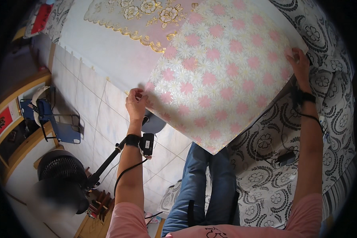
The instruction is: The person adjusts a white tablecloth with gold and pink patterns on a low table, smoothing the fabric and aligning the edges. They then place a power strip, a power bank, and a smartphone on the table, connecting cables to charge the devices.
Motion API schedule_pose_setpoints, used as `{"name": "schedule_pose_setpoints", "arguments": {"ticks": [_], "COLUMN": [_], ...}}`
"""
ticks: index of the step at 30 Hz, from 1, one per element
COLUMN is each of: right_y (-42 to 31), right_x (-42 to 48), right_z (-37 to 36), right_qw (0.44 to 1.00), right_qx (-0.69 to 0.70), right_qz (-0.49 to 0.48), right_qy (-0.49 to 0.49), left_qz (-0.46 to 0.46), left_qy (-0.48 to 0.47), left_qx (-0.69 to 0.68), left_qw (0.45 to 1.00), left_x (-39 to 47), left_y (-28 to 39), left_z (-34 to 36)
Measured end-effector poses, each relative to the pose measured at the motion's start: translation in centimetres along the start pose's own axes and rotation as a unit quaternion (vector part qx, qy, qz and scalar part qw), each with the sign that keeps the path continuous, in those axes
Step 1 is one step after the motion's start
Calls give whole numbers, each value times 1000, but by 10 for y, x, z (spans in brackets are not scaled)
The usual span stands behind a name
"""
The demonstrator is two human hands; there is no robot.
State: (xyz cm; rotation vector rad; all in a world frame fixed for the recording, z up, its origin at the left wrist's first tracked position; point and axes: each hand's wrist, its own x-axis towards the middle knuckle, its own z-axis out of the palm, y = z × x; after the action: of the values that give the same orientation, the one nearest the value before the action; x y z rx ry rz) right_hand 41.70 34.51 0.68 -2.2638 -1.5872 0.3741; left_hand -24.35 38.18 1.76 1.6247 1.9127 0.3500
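A pink and white flower-patterned lace table cover [214,80] lies over the near part of a table, with its near corner pointing at my knees. My left hand [136,102] is at the cover's left corner, thumb and fingertips pinched on its edge. At the right corner, my right hand [300,64] grips the edge between bent fingers and thumb. Beneath it, a pale tablecloth [107,56] with a gold scalloped border and gold-outlined roses spreads toward the far side. Dark bands with cables circle both wrists, and a small black box sits beside the left one.
A black pedestal fan [61,169] stands at lower left, its pole passing behind my left forearm. A blue folding chair [62,122] rests on the tiled floor [89,98]. To the right is a sofa with a patterned cover [264,175], holding a black adapter [286,159] and cables.
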Motion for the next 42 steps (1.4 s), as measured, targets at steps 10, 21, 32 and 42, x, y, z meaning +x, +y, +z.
{"name": "schedule_pose_setpoints", "arguments": {"ticks": [10, 21, 32, 42], "right_y": [-8, 0, -4, -79], "right_x": [-6, -8, -5, -29], "right_z": [-2, 1, 6, -8], "right_qw": [1000, 999, 990, 956], "right_qx": [10, 30, -37, -197], "right_qz": [-16, -3, -96, -28], "right_qy": [2, -33, 93, 217], "left_qz": [-35, -54, 113, 234], "left_qy": [-36, -53, 79, -104], "left_qx": [-7, -20, 205, 172], "left_qw": [999, 997, 969, 951], "left_x": [6, 9, -5, -43], "left_y": [-9, -9, 38, 109], "left_z": [-5, -7, 3, 44]}}
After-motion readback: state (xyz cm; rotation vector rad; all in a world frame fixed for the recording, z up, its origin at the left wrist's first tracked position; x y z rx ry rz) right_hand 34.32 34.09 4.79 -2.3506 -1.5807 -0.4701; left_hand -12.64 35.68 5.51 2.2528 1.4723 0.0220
